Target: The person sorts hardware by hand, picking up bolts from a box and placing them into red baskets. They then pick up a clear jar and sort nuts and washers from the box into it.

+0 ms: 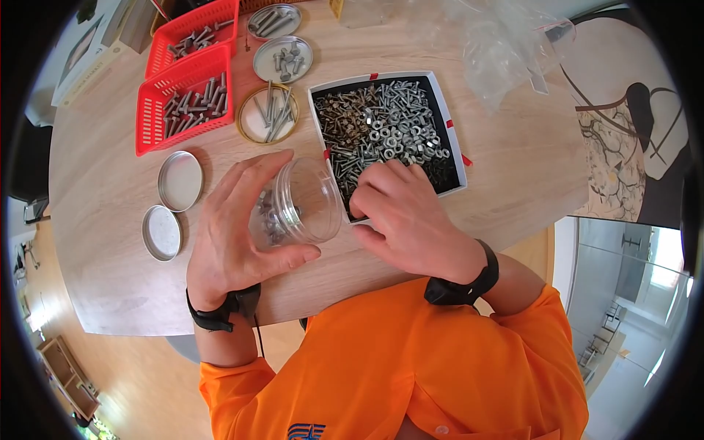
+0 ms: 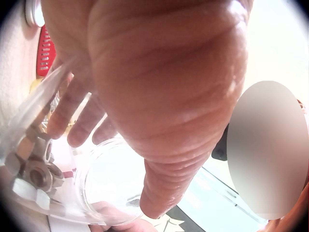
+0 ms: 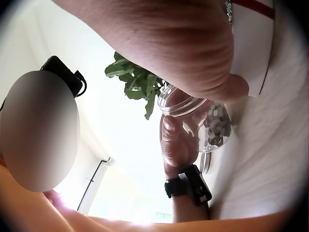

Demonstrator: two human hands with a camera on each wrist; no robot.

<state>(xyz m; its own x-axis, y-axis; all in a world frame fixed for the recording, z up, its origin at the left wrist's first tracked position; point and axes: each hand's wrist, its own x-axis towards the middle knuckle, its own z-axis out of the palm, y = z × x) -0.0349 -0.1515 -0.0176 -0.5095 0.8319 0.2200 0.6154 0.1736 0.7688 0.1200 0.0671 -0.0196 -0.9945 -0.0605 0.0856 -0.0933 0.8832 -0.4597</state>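
Observation:
My left hand (image 1: 231,227) grips a clear jar (image 1: 312,202), thumb on the near side and fingers on the far side. The jar lies tilted, its mouth toward the right, and metal nuts (image 2: 38,171) have gathered at its bottom. My right hand (image 1: 403,220) reaches over the near edge of a white-rimmed box (image 1: 453,147), fingers bent down into the hardware. Its fingertips are hidden, so I cannot tell what they hold. Inside the box are loose silver nuts (image 1: 400,139), silver screws (image 1: 403,99) and brownish screws (image 1: 341,121).
Two red baskets (image 1: 150,121) hold bolts at the back left. Beside them stand round lids with bolts, one a gold-rimmed lid (image 1: 246,125). Two bare lids (image 1: 180,182) lie left of my left hand. Clear plastic bags (image 1: 499,55) lie at the back right.

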